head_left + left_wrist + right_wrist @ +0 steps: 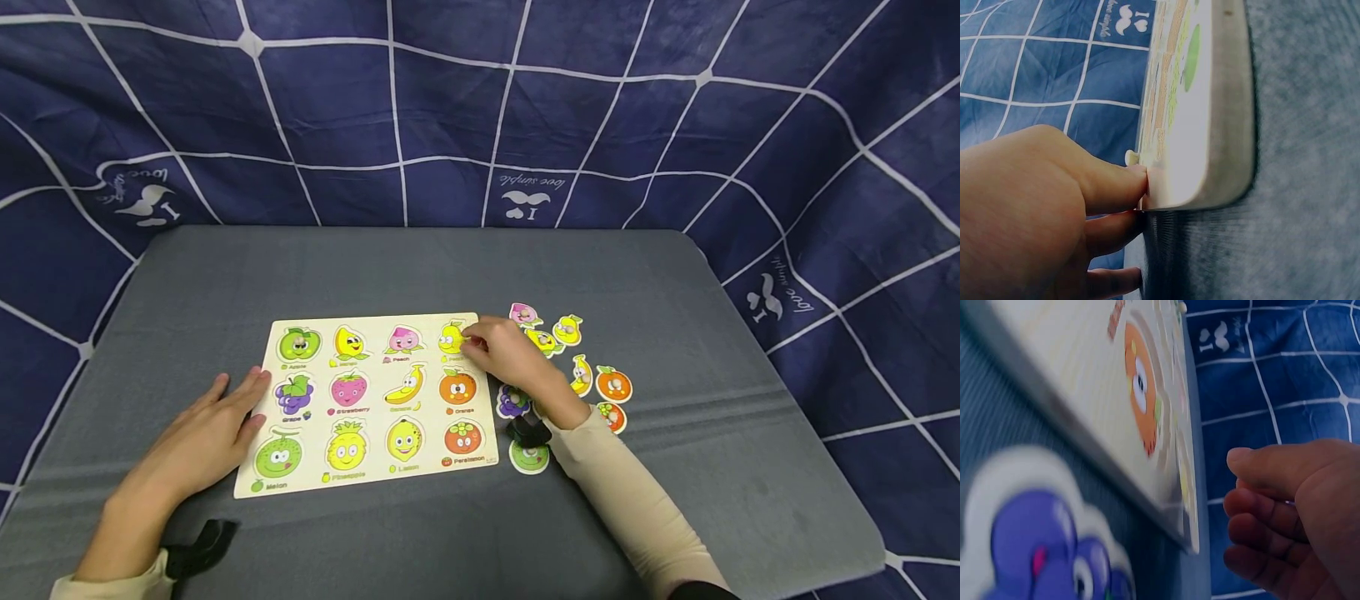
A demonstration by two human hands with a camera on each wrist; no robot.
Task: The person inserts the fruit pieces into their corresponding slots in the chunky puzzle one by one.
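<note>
A cream fruit puzzle board (367, 329) lies flat on the grey table, with printed fruit shapes and names. My left hand (202, 437) rests at its left edge, fingers extended. In the left wrist view, the thumb (1125, 187) appears to touch the board's edge (1232, 125). Over the board's upper right corner is my right hand (510, 354), beside the pear picture (450, 337). In the right wrist view its fingers (1254, 528) curl loosely and no piece shows between them. Under that wrist lies a purple grape piece (512, 402), large in the right wrist view.
Right of the board are scattered loose knobbed pieces: a pink peach (524, 314), a pear (567, 331), a banana (581, 375), an orange (614, 384), a red-orange fruit (612, 417) and a green fruit (529, 458). A blue checked cloth (450, 108) hangs behind the table.
</note>
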